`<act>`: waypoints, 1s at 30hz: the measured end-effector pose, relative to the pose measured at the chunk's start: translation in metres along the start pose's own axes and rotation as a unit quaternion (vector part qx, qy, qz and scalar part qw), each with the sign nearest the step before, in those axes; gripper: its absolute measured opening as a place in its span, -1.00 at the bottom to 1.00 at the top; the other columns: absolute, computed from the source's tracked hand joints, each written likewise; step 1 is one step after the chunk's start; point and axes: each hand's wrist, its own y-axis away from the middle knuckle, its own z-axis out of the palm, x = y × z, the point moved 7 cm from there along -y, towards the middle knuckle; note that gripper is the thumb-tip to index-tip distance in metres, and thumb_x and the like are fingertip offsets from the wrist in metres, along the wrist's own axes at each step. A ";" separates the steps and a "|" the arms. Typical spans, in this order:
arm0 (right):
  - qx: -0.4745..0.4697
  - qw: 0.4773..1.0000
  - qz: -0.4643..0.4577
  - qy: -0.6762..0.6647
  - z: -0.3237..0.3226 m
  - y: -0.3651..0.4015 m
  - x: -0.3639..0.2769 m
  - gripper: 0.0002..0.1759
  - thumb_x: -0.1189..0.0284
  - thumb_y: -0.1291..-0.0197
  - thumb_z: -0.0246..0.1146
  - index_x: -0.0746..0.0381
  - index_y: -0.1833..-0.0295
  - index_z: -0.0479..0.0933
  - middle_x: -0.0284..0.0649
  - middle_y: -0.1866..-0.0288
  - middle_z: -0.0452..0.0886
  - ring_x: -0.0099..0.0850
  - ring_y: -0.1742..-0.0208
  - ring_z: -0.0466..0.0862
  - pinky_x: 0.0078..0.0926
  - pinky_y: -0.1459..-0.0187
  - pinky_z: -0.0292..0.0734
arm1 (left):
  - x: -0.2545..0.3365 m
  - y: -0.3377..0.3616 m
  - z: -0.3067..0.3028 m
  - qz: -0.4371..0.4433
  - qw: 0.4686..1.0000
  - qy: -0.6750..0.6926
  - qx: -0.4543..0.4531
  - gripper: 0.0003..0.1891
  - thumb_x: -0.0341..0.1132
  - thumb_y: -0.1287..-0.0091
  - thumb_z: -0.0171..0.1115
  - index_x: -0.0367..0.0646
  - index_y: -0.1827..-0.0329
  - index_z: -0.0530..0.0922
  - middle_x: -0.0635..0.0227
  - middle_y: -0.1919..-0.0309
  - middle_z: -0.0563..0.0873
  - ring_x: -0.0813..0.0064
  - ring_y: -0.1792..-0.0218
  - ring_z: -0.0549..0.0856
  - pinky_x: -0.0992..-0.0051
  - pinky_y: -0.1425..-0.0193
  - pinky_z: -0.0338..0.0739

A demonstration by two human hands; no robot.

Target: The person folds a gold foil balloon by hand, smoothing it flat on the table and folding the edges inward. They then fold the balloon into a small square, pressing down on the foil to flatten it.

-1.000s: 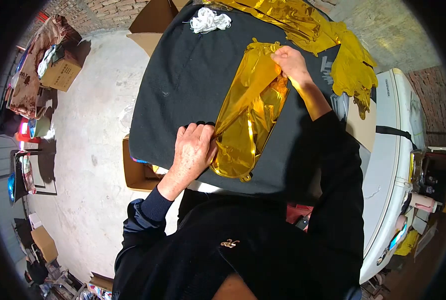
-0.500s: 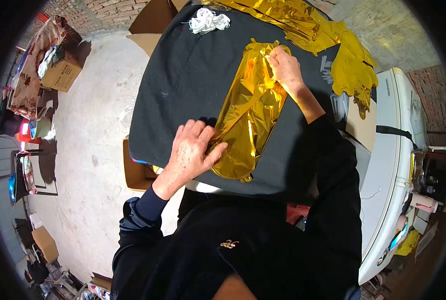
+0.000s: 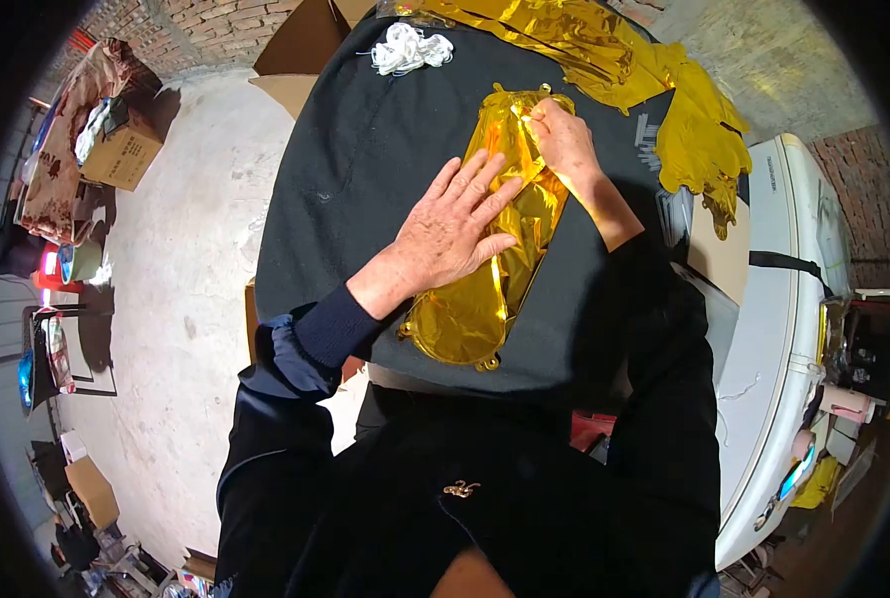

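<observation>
Nearest the body, below the edge of the counter (image 3: 315, 249), are the dark top with its small gold-coloured ornament (image 3: 461, 488) and a bit of something red (image 3: 592, 431). Just past that edge the gold foil piece (image 3: 460, 324) lies lengthwise on the black covering, its rounded lower end towards the person and its far end angled slightly right, presumably so both hands can reach its length. Small tabs stick out at its ends.

The left hand (image 3: 450, 229) lies over the middle of the foil, palm down, fingers stretched and a little apart; its grip is open, holding nothing between the fingers. Such a flat hand probably serves to press or steady the slippery film, though how firmly it bears down cannot be told. Farther up, the right hand (image 3: 564, 145) has its grip closed, thumb and fingertips pinching the foil near its far end, likely because so thin a sheet is easiest to take by a fold or edge.

Beyond the right hand lie some clear strips (image 3: 647, 140), within easy reach. At the far side rest a white string bundle (image 3: 408, 50), off to the left, and more gold foil (image 3: 699, 140), heaped along the far and right edges, perhaps to leave the middle free for working
</observation>
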 end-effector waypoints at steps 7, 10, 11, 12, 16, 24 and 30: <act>-0.029 0.999 0.027 0.018 0.000 0.000 -0.001 -0.79 0.32 -0.44 0.31 0.20 -0.03 0.56 0.08 0.12 0.77 0.16 0.00 0.75 -0.01 -0.01 0.63 | -0.003 0.009 0.017 -0.020 0.998 -0.048 -0.037 -0.15 0.46 -0.59 -0.30 0.12 -0.75 0.24 -0.02 -0.71 0.18 -0.01 -0.75 0.08 -0.02 -0.81 -0.13; -0.027 0.999 0.019 0.035 0.001 -0.001 -0.003 -0.82 0.36 -0.42 0.31 0.21 0.00 0.54 0.07 0.11 0.75 0.18 0.04 0.73 0.04 0.01 0.62 | -0.003 0.008 0.018 -0.021 0.997 -0.053 -0.044 -0.15 0.48 -0.58 -0.29 0.15 -0.74 0.26 -0.03 -0.70 0.19 -0.05 -0.74 0.08 -0.05 -0.80 -0.12; -0.007 0.999 -0.007 0.044 -0.002 -0.001 -0.005 -0.82 0.37 -0.41 0.31 0.22 0.02 0.53 0.05 0.09 0.74 0.18 0.03 0.71 0.04 0.01 0.61 | -0.003 0.008 0.017 -0.021 0.997 -0.054 -0.043 -0.14 0.48 -0.57 -0.29 0.15 -0.74 0.27 -0.03 -0.70 0.20 -0.05 -0.74 0.08 -0.06 -0.80 -0.12; 0.012 0.998 -0.033 0.053 -0.004 0.000 -0.008 -0.83 0.38 -0.41 0.31 0.23 0.04 0.53 0.04 0.06 0.72 0.18 0.02 0.70 0.05 0.00 0.61 | -0.003 0.008 0.017 -0.021 0.997 -0.055 -0.042 -0.14 0.49 -0.57 -0.28 0.15 -0.73 0.28 -0.03 -0.70 0.20 -0.06 -0.74 0.08 -0.07 -0.80 -0.12; 0.085 0.975 -0.185 0.093 -0.030 0.018 -0.072 -0.82 0.38 -0.42 0.29 0.25 0.00 0.59 -0.07 -0.08 0.67 0.02 -0.20 0.63 -0.07 -0.16 0.58 | -0.004 0.007 0.018 -0.026 0.997 -0.049 -0.045 -0.14 0.49 -0.56 -0.27 0.15 -0.72 0.30 -0.03 -0.69 0.21 -0.08 -0.74 0.08 -0.09 -0.79 -0.13; -0.213 0.924 -0.307 0.076 0.050 0.063 -0.076 -0.23 -0.03 -0.67 -0.21 0.16 -0.78 0.07 -0.17 -0.84 0.04 -0.30 -0.84 -0.06 -0.13 -0.79 -0.29 | -0.004 0.006 0.020 -0.045 0.987 -0.063 -0.143 -0.14 0.49 -0.57 -0.25 0.10 -0.69 0.37 -0.02 -0.68 0.24 -0.05 -0.75 0.01 -0.08 -0.81 -0.24; -0.189 0.923 -0.313 0.119 0.056 0.034 -0.055 -0.17 -0.15 -0.68 -0.30 0.17 -0.79 0.00 -0.17 -0.85 -0.02 -0.31 -0.85 -0.11 -0.12 -0.79 -0.32 | -0.005 0.007 0.023 -0.039 0.995 -0.049 -0.083 -0.18 0.47 -0.58 -0.27 0.19 -0.72 0.32 0.01 -0.70 0.20 -0.03 -0.76 0.00 -0.07 -0.81 -0.21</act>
